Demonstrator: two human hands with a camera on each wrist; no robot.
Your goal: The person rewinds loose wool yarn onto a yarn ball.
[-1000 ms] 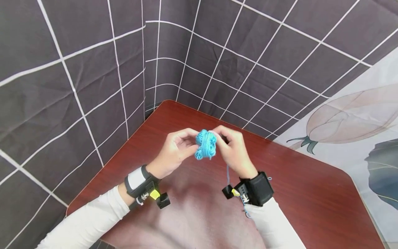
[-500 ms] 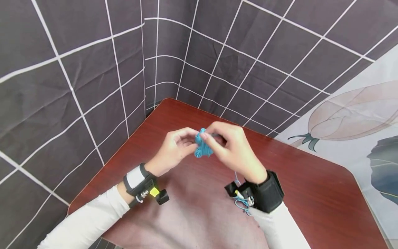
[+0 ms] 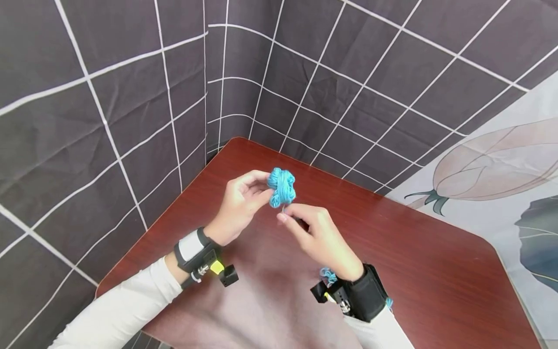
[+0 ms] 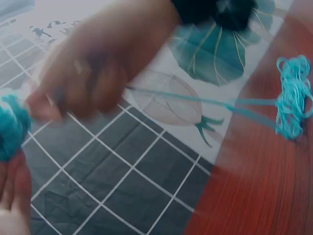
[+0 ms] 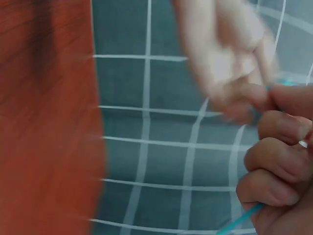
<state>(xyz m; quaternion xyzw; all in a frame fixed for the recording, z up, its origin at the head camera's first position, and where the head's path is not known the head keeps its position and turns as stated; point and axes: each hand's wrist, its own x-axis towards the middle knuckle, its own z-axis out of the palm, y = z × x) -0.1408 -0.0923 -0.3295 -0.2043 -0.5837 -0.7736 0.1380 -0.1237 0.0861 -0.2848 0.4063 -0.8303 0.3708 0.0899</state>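
A small wound ball of blue yarn [image 3: 283, 186] is held up over the table, pinched at its left side between the thumb and fingers of my left hand [image 3: 241, 201]. Just below and right of the ball, my right hand [image 3: 320, 235] pinches the yarn strand with thumb and forefinger. Its other fingers curl in, and the strand [image 5: 240, 220] comes out beneath them in the right wrist view. From there it leads to a loose tangled bundle of yarn [image 4: 293, 98] on the table, mostly hidden behind my right wrist in the head view.
The reddish-brown wooden table [image 3: 418, 257] lies under both hands. Dark cloth with a white grid [image 3: 348, 87] hangs behind and to the left, and a pale flower-printed cloth [image 3: 488, 169] is at the right. Each wrist wears a strapped camera.
My right hand went over the ball, then came down and toward me below it. The ball is uncovered again and slightly higher, still in my left hand.
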